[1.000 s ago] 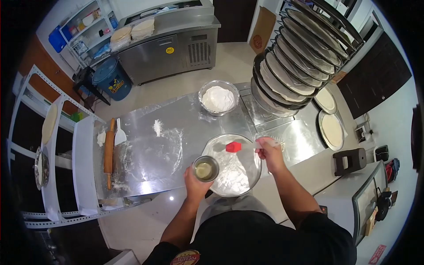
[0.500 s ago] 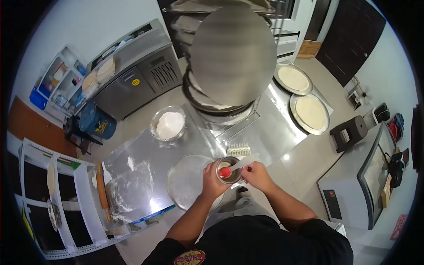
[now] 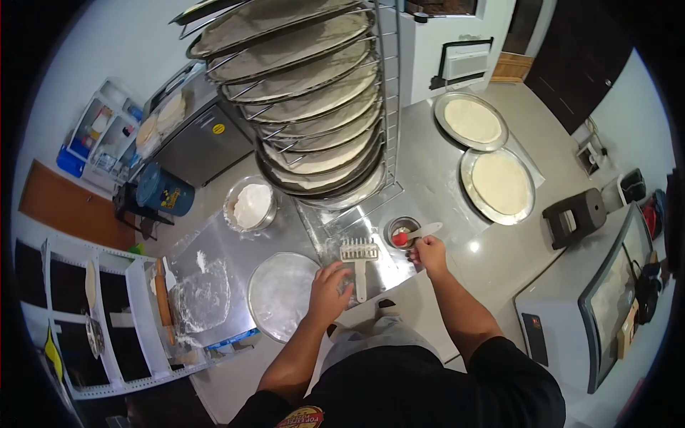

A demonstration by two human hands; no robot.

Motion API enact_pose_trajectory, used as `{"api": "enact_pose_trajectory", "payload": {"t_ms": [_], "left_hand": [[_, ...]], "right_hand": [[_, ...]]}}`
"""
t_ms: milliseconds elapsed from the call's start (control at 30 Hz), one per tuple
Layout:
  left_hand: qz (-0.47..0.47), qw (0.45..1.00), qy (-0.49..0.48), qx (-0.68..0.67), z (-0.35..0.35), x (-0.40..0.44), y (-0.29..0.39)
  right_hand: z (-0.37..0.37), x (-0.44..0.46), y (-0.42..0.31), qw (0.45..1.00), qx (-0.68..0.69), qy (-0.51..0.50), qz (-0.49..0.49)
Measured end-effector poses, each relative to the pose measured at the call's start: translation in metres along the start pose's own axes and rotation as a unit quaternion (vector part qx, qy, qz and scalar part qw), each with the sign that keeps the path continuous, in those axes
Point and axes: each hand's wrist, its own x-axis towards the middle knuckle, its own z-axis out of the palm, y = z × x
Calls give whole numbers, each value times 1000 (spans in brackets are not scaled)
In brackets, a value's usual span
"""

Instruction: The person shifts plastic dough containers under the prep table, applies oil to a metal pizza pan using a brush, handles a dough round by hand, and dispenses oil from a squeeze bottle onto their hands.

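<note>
Resting on the desk [image 3: 432,175], right of frame centre: metal cup [image 3: 392,230], red-headed brush [image 3: 400,239] leaning inside. Right hand [image 3: 429,254] just beside the cup, fingers curled; cannot tell whether its grip has hold of anything. Left hand [image 3: 328,293], grip loose and empty, between round pan [image 3: 283,292] and spiked roller [image 3: 359,251], lower centre of frame.

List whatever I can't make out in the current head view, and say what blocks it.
Head view, steel cup: how full it is; the red brush head covers part of the inside.
Head view, right hand: whether it touches the cup; too small to tell.
Head view, wire rack: its top, cut off by the upper edge.
Head view, shirt badge: its lower part, cut off by the bottom edge.
</note>
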Motion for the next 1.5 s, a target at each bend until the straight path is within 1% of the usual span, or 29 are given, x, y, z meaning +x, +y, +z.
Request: {"api": "enact_pose_trajectory", "payload": {"t_ms": [67,100,167,200,233,300,333,367,433,467,567,600,667,700,733,833,867,967,1000,1100,1133,1233,1267,1333,1367,1400,1500], "left_hand": [[-21,1000,17,8,-14,-16,-11],[-28,999,24,15,-21,-26,-18],[-105,993,17,53,-40,-51,-38],[-144,987,14,68,-49,-65,-49],[-156,985,25,71,-58,-80,-64],[-229,964,103,84,-75,-112,-103],[-262,951,139,88,-83,-126,-120],[-266,949,144,85,-92,-142,-136],[-308,914,226,138,-110,-172,-162],[-309,914,229,133,-115,-184,-172],[-453,871,151,112,-126,-216,-197],[-450,874,151,105,-122,-229,-210],[-384,912,142,-32,-103,-250,-240],[-347,922,136,-101,-100,-253,-245],[-344,923,135,-108,-96,-257,-248],[-358,884,144,-264,-91,-256,-237],[-353,884,144,-270,-92,-255,-241],[-373,838,184,-354,-92,-256,-244],[-372,837,182,-359,-90,-255,-243],[-365,852,124,-355,-89,-255,-238],[-364,852,124,-355,-92,-255,-242],[-422,847,71,-315,-102,-257,-254],[-421,848,69,-313,-103,-256,-252],[-408,854,11,-322,-104,-250,-248],[-402,855,-17,-327,-107,-246,-243],[-401,857,-18,-324,-112,-244,-239],[-465,799,8,-382,-138,-235,-209]], "right_hand": [[2,-3,3,994,63,-66,54],[1,-10,1,994,61,-78,55],[9,-29,-5,958,156,-189,147],[25,-39,-8,956,148,-205,149],[40,-50,-9,956,93,-238,146],[68,-70,-7,947,-17,-290,134],[85,-74,-1,946,-24,-295,133],[106,-75,12,946,-72,-295,113],[144,-78,38,940,-162,-290,71],[157,-79,48,940,-167,-289,69],[185,-82,76,954,-242,-172,-42],[191,-82,86,954,-246,-166,-46],[197,-83,104,964,-222,-129,-75],[197,-86,107,967,-210,-111,-89],[195,-89,110,967,-214,-105,-91],[194,-100,106,947,-295,-76,-103],[196,-103,101,946,-298,-70,-107],[193,-119,92,965,-257,-55,-20],[192,-122,92,964,-260,-51,-20],[197,-134,94,968,-245,-49,13],[198,-136,92,968,-245,-49,12],[192,-141,89,977,-208,-34,-35],[188,-133,101,978,-206,-33,-33],[185,-105,127,954,-274,-83,-85],[186,-100,128,939,-308,-108,-111],[182,-98,128,940,-305,-107,-112],[174,-119,92,974,-185,-133,14]]}}
